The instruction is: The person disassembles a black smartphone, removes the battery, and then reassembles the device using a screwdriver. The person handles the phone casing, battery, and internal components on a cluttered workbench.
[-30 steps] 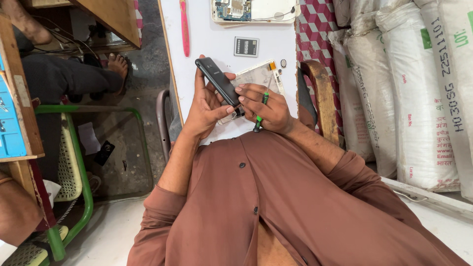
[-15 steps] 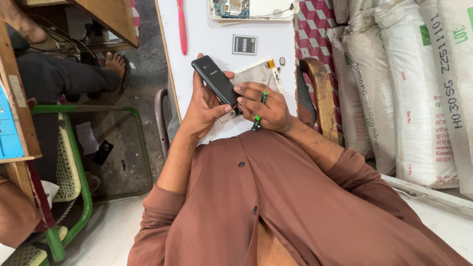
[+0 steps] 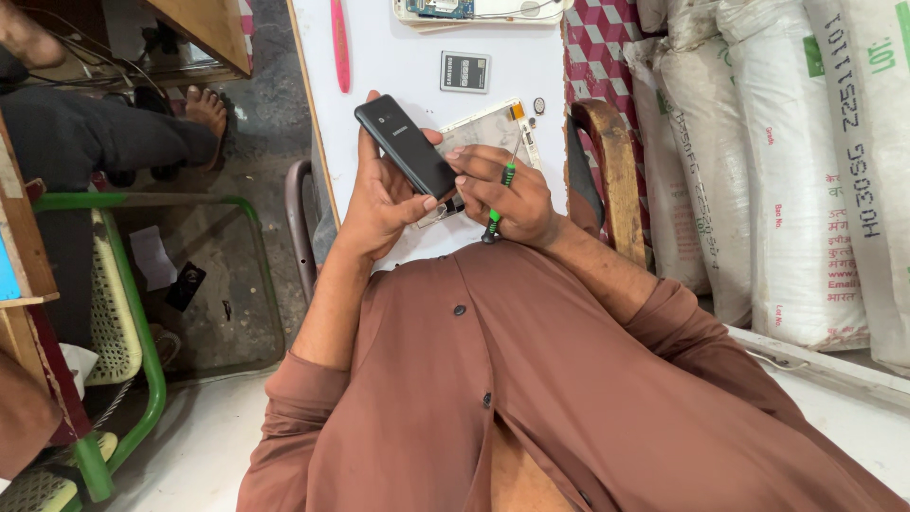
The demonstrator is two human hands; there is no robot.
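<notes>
Left hand [image 3: 384, 199] grips a black phone [image 3: 406, 147] by its long edges, thumb on the back, above the white table [image 3: 398, 66]. Right hand [image 3: 502, 194] pinches the phone's lower end w/ a green screwdriver [image 3: 500, 194] tucked in its fingers. Phone looks light, stiff, glossy, prob. slippery & fragile; best held by the edges. Loose battery [image 3: 464, 71] at 12 o'clock.

lower end of the black phone [image 3: 406, 147] hidden behind the left hand [image 3: 379, 199] thumb and right hand [image 3: 502, 194] fingers, screwdriver [image 3: 500, 194] tip too small to tell, circuit board [image 3: 479, 9] cut by the top edge, pink tool [image 3: 340, 43] cut off there too, white frame [image 3: 493, 128] partly covered by both hands
</notes>
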